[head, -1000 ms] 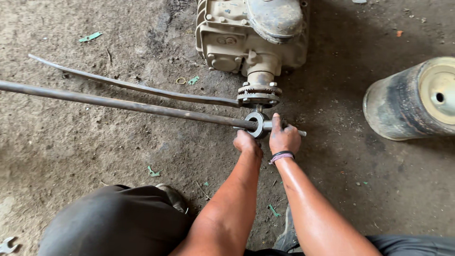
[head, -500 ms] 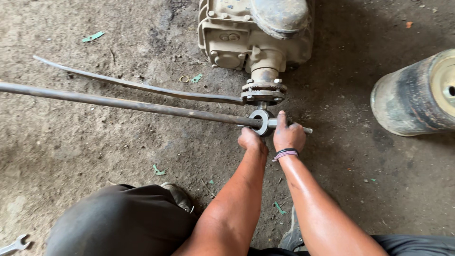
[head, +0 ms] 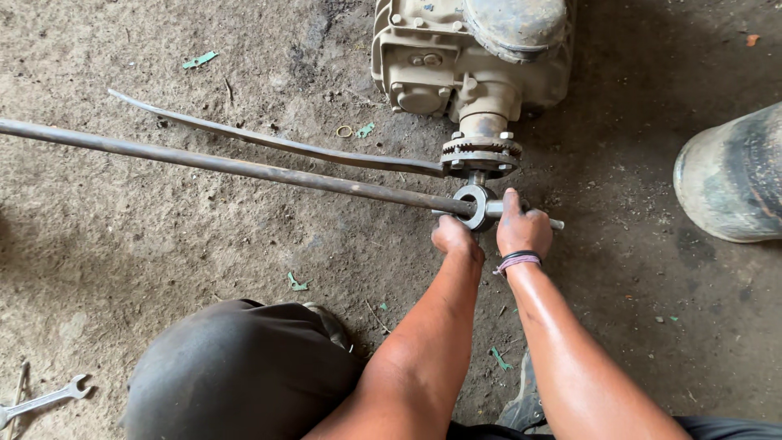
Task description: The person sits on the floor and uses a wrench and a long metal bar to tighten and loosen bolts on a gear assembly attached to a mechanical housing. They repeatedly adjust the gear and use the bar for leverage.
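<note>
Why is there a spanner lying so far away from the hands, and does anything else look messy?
The spanner lies alone on the dirt floor, far from both hands. Green scraps and a small ring are scattered about. The flat metal strip looks bent. Everything is dirty and rusty.

Bare floor (head: 163,244) left; long pipe (head: 244,167), gearbox (head: 472,57) ahead; drum (head: 733,179) right.

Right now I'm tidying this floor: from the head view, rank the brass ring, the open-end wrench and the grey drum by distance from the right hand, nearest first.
1. Brass ring, up-left of the right hand, on the dirt.
2. Grey drum, at the right edge.
3. Open-end wrench, far bottom-left corner.
</note>
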